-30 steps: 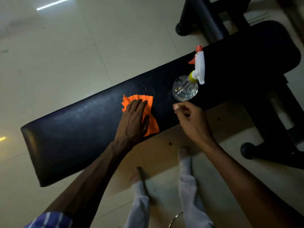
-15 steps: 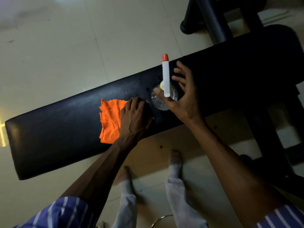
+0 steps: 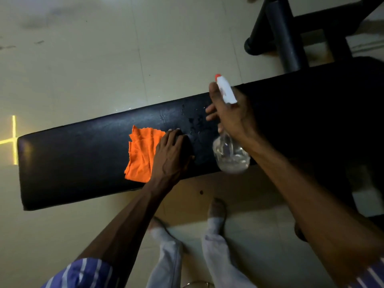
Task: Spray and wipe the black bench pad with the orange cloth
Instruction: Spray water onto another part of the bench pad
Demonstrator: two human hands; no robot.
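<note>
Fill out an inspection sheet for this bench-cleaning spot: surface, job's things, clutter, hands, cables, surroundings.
Surface: black bench pad, wet droplets near its middle, beside the cloth.
Job's things: orange cloth lies crumpled on the pad; clear spray bottle, white head with red nozzle, is held tilted above the pad.
Clutter: nothing seen on the pad.
Hands: left hand rests on the cloth's right edge, fingers on the pad; right hand grips the bottle's neck.
Cables: nothing seen.
Surroundings: pale tiled floor; black bench frame behind; the person's feet below the pad.
</note>
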